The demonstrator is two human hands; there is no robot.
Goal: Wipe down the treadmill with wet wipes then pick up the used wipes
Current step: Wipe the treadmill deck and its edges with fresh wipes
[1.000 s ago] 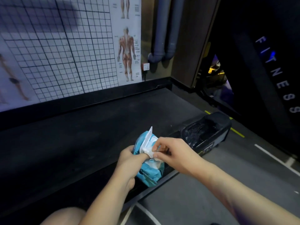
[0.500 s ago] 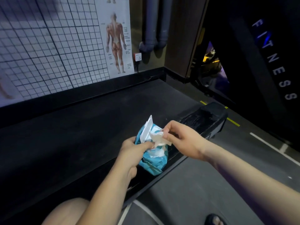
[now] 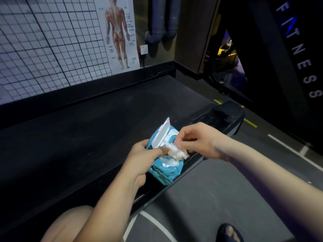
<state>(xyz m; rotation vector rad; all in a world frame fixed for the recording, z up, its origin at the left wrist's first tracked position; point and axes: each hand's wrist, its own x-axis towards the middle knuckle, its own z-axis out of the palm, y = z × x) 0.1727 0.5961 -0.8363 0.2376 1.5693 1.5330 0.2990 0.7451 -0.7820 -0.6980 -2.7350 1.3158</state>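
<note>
A blue pack of wet wipes (image 3: 166, 169) with its white flip lid (image 3: 161, 132) standing open rests on the near side rail of the black treadmill (image 3: 87, 137). My left hand (image 3: 141, 159) grips the pack from the left, thumb pressed near the opening. My right hand (image 3: 195, 138) pinches a crumpled white wipe (image 3: 176, 151) that sticks partly out of the pack's opening. The wide black belt stretches left and away from the pack.
A black end cap (image 3: 225, 117) closes the treadmill rail at the right. Grey floor with white and yellow lines (image 3: 201, 198) lies to the right. A gridded wall chart and anatomy poster (image 3: 118, 35) stand behind the belt. My knee (image 3: 66, 226) and sandalled foot (image 3: 229, 233) show at the bottom.
My right hand has drawn the wipe further out of the pack, so more crumpled white tissue shows. My left hand keeps hold of the pack. The camera has tipped down slightly.
</note>
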